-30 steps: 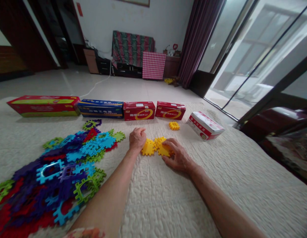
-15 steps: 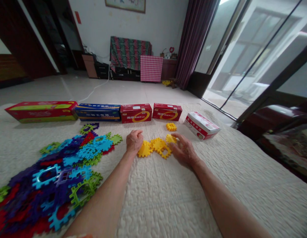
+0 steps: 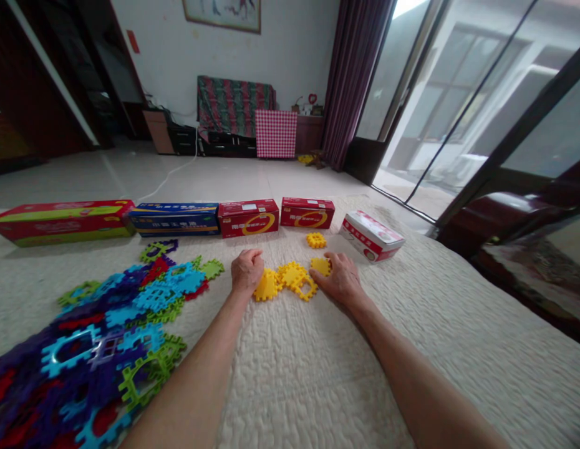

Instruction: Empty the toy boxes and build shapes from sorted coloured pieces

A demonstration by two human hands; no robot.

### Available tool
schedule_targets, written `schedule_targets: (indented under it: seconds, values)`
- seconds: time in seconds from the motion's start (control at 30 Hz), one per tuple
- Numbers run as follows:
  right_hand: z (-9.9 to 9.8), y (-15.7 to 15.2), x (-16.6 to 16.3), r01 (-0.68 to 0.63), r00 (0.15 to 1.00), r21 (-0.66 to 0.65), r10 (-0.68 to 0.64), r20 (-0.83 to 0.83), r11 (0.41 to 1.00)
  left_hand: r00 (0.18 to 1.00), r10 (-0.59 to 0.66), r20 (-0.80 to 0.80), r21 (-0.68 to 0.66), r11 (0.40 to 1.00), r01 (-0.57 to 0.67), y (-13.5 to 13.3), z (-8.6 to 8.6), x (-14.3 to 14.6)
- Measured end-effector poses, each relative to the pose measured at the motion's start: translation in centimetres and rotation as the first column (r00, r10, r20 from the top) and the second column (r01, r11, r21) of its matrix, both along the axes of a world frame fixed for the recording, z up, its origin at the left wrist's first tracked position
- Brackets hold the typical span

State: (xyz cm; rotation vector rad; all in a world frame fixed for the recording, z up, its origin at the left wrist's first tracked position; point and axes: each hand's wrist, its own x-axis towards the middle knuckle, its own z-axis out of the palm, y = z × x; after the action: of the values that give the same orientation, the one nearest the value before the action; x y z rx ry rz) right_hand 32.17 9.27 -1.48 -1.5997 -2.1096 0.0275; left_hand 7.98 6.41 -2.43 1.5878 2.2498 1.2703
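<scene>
A little yellow heap (image 3: 291, 275) lies on the pale quilt (image 3: 290, 380). At its left end rests my neighbour's left hand (image 3: 247, 270), curled; I can't tell whether it grips anything. Just right of the heap, the right hand (image 3: 342, 278) has thumb and fingers clamped on a yellow square (image 3: 320, 267). Beyond the heap sits another yellow piece (image 3: 317, 240).

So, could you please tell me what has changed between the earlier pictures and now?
The right hand has moved right, away from the yellow cluster, with a solid yellow piece between its thumb and fingers. This uncovers a yellow piece with an opening at the cluster's right end. The left hand stays at the cluster's left end; the boxes and the multicoloured pile stayed in place.
</scene>
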Motion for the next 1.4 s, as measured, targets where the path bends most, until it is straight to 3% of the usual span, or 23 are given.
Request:
schedule_targets:
  seconds: [0.23,0.43,0.53,0.77,0.9,1.1,1.4]
  values:
    - [-0.8,0.5,0.2,-0.051,0.993,0.127,0.064,-0.097,0.991,1.0,0.001,0.007,0.031,1.0,-0.001,-0.1,-0.1,0.0]
    - [-1.1,0.2,0.4,-0.022,0.999,0.097,0.027,-0.042,0.995,1.0,0.0,0.0,0.041,0.999,0.0,0.0,-0.3,-0.1]
    - [-0.9,0.4,0.3,-0.029,0.994,0.117,0.041,-0.098,0.993,1.0,-0.008,0.006,0.042,0.999,0.008,0.0,-0.3,-0.1]
    - [0.6,6.0,-0.7,-0.015,0.961,0.215,0.074,-0.268,0.976,1.0,-0.025,0.014,0.044,0.999,0.025,0.0,-0.2,-0.1]
    - [0.0,8.3,-1.5,0.069,0.934,0.222,0.015,-0.357,0.973,0.999,-0.021,0.036,0.054,0.998,0.019,0.1,-0.3,-0.1]
    - [-1.4,8.6,-1.8,0.061,0.93,0.275,0.045,-0.364,0.96,0.999,-0.021,0.051,0.059,0.998,0.018,0.1,-0.3,0.0]
    - [-1.3,8.8,-1.8,0.036,0.935,0.271,0.063,-0.35,0.962,1.0,-0.016,0.021,0.049,0.999,0.015,0.1,-0.6,-0.1]
